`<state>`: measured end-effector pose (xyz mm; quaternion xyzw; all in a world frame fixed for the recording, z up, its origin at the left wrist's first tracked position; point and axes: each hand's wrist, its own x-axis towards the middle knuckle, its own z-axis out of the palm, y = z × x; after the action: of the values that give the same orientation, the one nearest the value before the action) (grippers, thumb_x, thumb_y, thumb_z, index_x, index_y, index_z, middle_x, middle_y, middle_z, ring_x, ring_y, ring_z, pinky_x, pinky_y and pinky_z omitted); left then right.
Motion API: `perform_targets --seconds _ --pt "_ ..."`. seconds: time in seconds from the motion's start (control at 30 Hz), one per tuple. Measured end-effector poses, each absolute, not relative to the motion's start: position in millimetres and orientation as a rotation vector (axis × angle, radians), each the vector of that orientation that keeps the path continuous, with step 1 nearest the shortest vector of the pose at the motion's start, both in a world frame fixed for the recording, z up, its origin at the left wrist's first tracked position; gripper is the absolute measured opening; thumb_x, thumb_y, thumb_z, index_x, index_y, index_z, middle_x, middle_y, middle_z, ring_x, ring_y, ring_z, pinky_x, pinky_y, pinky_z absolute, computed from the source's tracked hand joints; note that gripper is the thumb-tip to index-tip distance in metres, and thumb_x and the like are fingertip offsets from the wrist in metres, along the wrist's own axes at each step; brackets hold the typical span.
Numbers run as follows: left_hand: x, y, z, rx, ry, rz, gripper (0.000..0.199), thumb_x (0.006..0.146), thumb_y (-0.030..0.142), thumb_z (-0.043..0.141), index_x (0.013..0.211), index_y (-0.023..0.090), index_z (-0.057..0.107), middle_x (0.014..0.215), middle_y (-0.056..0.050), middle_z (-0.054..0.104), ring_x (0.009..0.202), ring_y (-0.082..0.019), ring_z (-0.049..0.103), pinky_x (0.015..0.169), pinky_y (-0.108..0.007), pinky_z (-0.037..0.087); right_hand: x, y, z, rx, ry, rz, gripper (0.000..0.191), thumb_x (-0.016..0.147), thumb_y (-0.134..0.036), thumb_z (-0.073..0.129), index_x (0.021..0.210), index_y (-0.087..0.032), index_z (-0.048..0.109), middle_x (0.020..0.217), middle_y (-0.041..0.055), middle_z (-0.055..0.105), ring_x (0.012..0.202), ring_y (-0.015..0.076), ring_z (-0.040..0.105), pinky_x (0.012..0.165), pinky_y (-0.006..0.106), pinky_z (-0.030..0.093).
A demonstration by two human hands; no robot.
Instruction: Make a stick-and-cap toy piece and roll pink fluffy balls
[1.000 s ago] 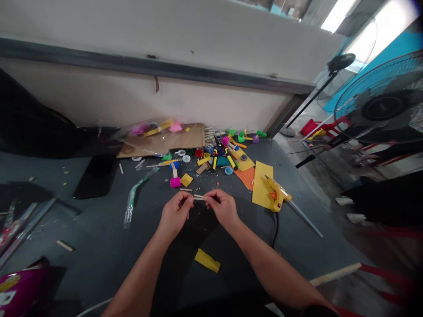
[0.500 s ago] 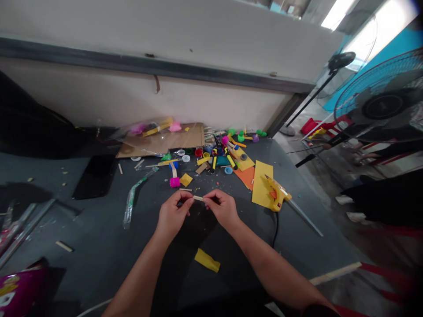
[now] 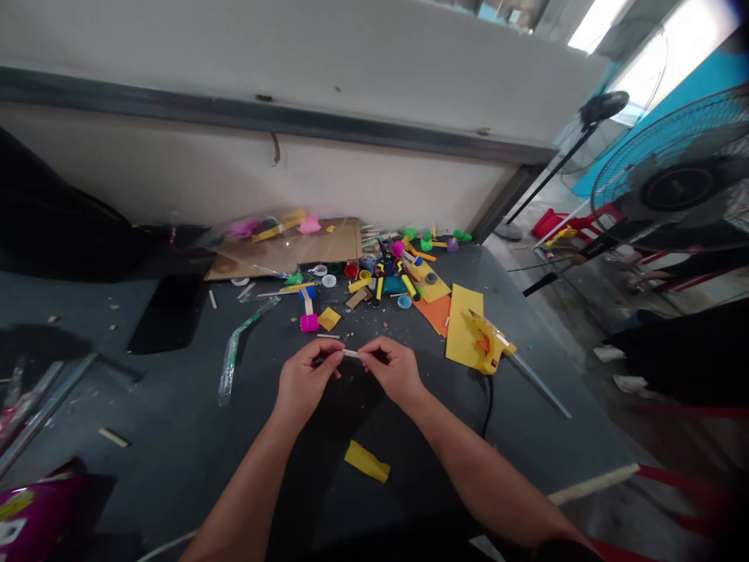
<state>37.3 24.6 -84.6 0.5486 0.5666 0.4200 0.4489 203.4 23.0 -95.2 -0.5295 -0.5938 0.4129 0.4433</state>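
Between my two hands is a short pale stick, pinched at both ends over the dark grey table. My left hand has its thumb and fingers closed on the left end. The right end sits in the closed fingertips of my right hand. Just beyond my left hand lie a blue and magenta piece joined by sticks and a small yellow square. A crumpled yellow strip lies nearer to me, between my forearms.
A yellow glue gun rests partly on yellow sheets at the right. Pliers, caps and scraps crowd the back near a cardboard sheet. A black phone lies at the left; a fan stands at the far right.
My left hand has shifted very slightly to the left, and the stick is tilted a little differently. Both hands keep their hold on it.
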Motion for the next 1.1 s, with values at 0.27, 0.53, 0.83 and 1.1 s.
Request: perform_targets --seconds 0.27,0.53,0.83,1.1 --pt "35.7 24.5 -84.9 1.35 1.484 0.999 0.014 0.074 0.033 0.062 0.081 0.02 0.065 0.069 0.002 0.067 0.055 -0.013 0.061 0.059 -0.023 0.046 204.3 25.2 -97.0 -1.263 -1.396 1.127 0.009 0.077 -0.028 0.061 0.077 -0.02 0.067 0.06 -0.0019 0.061 0.054 0.0112 0.057 0.055 0.021 0.047" --pt "35.5 26.1 -87.9 1.185 1.481 1.06 0.021 0.07 0.036 0.065 0.081 0.019 0.065 0.075 0.0 0.069 0.057 -0.014 0.064 0.058 -0.024 0.048 205.6 24.6 -99.8 -1.185 -1.36 1.164 0.023 0.084 -0.036 0.053 0.095 -0.023 0.069 0.071 0.0014 0.067 0.06 0.0132 0.061 0.059 0.024 0.052" --pt "36.9 25.7 -88.3 1.149 1.505 1.126 0.019 0.07 0.035 0.066 0.081 0.019 0.066 0.076 0.0 0.07 0.06 -0.014 0.065 0.06 -0.024 0.049 201.7 24.5 -97.7 -1.229 -1.245 1.188 0.022 0.071 -0.03 0.066 0.093 -0.023 0.069 0.077 0.0006 0.068 0.061 0.013 0.061 0.057 0.024 0.052" --pt "39.1 24.2 -87.5 1.169 1.473 1.08 0.019 0.07 0.035 0.066 0.081 0.019 0.065 0.072 0.0 0.068 0.062 -0.015 0.065 0.062 -0.024 0.048 200.4 26.3 -95.9 -1.252 -1.222 1.14 0.013 0.072 -0.027 0.065 0.083 -0.021 0.07 0.061 -0.0019 0.063 0.052 0.0117 0.058 0.052 0.023 0.049"
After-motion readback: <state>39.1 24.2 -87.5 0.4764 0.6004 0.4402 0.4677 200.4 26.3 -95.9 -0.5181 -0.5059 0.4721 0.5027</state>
